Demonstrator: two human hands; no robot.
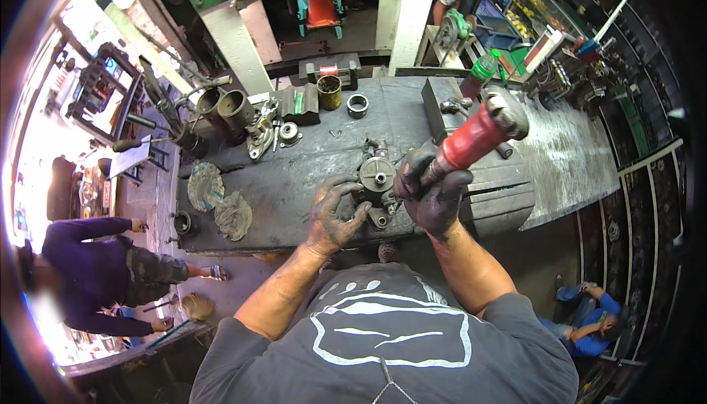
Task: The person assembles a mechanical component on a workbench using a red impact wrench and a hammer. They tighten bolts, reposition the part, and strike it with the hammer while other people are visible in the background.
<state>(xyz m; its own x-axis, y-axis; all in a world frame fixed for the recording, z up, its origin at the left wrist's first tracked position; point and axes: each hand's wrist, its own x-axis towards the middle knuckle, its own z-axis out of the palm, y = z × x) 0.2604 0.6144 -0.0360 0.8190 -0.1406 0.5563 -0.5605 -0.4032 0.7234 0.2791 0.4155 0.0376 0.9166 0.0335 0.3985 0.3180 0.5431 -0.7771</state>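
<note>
A round grey metal housing (377, 172) with a short shaft at its centre and fittings around it stands on the dark workbench (294, 209) before me. My left hand (335, 212), blackened with grease, is beside its left edge, thumb and fingers curved but apart. Whether the fingertips touch the housing I cannot tell. My right hand (436, 196), also greasy, is closed around the shaft of a thick red tool with a battered grey end (475, 135). That end points up and right, above the bench and close to the camera.
Metal cylinders (234, 113), a yellowish cup (329, 93) and a ring (357, 106) stand toward the back. Dirty rags (232, 214) lie at left. A steel block (442, 109) and green-capped bottle (480, 72) are at right. One person (96, 275) stands left; another (593, 323) is lower right.
</note>
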